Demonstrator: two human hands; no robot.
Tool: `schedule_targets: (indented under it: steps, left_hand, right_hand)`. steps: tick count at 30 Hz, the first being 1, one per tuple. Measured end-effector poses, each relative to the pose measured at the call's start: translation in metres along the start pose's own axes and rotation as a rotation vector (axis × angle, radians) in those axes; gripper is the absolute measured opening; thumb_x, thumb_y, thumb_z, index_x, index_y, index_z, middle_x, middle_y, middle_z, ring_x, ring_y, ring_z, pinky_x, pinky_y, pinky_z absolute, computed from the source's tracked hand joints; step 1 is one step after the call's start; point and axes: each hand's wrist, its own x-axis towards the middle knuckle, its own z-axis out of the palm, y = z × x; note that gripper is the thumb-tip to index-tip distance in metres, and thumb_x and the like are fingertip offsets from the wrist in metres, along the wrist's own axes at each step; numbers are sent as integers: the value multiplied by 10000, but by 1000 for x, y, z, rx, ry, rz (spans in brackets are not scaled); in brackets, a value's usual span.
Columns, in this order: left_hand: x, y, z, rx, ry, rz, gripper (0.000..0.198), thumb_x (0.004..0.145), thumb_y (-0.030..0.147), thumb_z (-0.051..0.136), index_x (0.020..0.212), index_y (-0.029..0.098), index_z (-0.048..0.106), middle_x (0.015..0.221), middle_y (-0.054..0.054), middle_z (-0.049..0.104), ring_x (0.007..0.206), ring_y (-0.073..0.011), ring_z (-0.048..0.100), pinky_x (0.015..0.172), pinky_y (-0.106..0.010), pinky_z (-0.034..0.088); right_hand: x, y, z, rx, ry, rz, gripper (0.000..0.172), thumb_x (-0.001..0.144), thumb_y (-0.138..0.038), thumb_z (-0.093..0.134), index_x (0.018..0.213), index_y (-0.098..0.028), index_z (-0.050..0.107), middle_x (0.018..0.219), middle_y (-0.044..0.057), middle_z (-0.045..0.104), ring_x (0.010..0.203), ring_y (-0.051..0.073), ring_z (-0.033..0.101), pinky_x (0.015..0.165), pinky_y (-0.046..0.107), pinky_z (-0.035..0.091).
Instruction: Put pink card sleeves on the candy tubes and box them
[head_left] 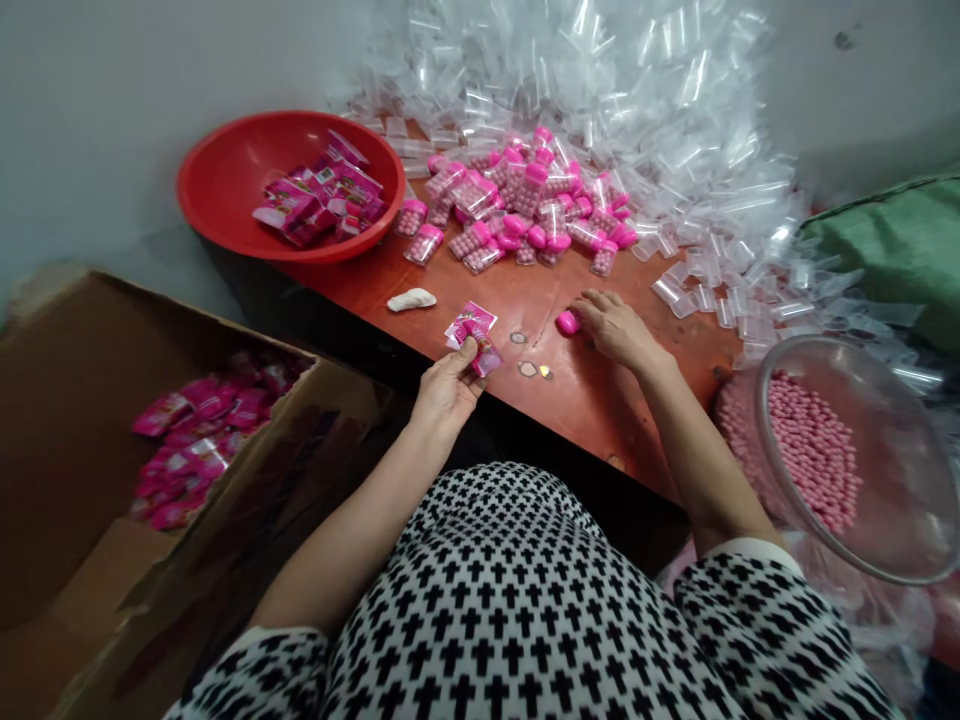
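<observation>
My left hand (448,391) pinches a pink printed wrapper (472,332) over the table's front edge. Near the middle of the orange-brown table (637,400), my right hand (611,325) has its fingers closed around a small container with a bright pink cap (568,323); most of its body is hidden under the fingers. Behind both hands lies a heap of small clear containers with pink caps and pink beads inside (525,195). To the left of the wrapper rests a crumpled white piece (412,300).
A red basin (199,190) with pink packets stands at the back left. Below it, a cardboard box (52,380) holds more packets. Clear empty containers (600,70) are piled at the back. A clear bowl (900,460) of pink beads (814,450) is at the right, near green fabric (900,250).
</observation>
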Motion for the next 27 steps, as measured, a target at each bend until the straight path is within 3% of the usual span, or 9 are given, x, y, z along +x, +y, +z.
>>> schedule_targets:
  steps: [3,7,9,12,15,18,23,27]
  left_hand:
    - [-2,-1,5,-79,60,23,99,828,134,690,736,120,656,701,-19,686,591,-98,645,587,-213,546]
    - [-1,-3,7,-163,72,18,86,814,145,711,749,128,657,716,-17,683,636,-106,655,713,-262,562]
    - [0,-5,6,-182,34,15,85,797,159,734,764,130,661,717,-12,680,649,-104,654,757,-277,561]
    - [3,-8,3,-201,-28,22,108,764,170,768,790,132,670,745,-9,685,670,-103,655,788,-283,555]
    - [5,-11,3,-200,-36,23,129,745,175,783,789,135,669,749,-9,682,666,-111,655,751,-273,552]
    - [3,-12,7,-197,-38,16,144,736,184,792,766,133,661,733,-10,677,639,-105,642,689,-240,541]
    - [-2,-11,11,-209,-91,-19,134,756,192,777,763,126,660,734,-21,682,647,-103,645,672,-221,540]
    - [-2,-11,10,-228,-103,-15,120,773,177,761,783,119,656,738,-23,688,652,-107,656,686,-237,553]
  right_hand:
    - [-5,-7,2,1,-53,148,286,857,-271,542,1099,-136,610,1115,172,664,1022,306,601,817,391,472]
    - [-22,-29,6,166,-26,344,407,735,-455,689,1013,-176,585,843,84,678,757,252,620,630,310,423]
    - [-31,-48,9,336,26,393,386,712,-457,705,951,-181,581,724,42,643,663,214,590,579,283,392]
    - [-45,-90,11,767,45,441,348,788,-536,614,822,-196,550,548,-19,541,478,143,495,461,245,343]
    - [-55,-134,13,1202,-33,399,402,833,-608,550,857,-207,520,531,-49,538,382,99,450,364,213,297]
    - [-56,-162,21,1365,24,388,382,864,-593,536,873,-213,499,533,-70,536,365,71,442,343,185,281]
    - [-50,-171,36,1458,137,410,350,886,-554,545,844,-217,462,519,-96,493,368,51,418,357,164,310]
    - [-48,-169,37,1566,139,412,346,883,-546,551,840,-216,457,536,-95,500,366,46,409,348,162,303]
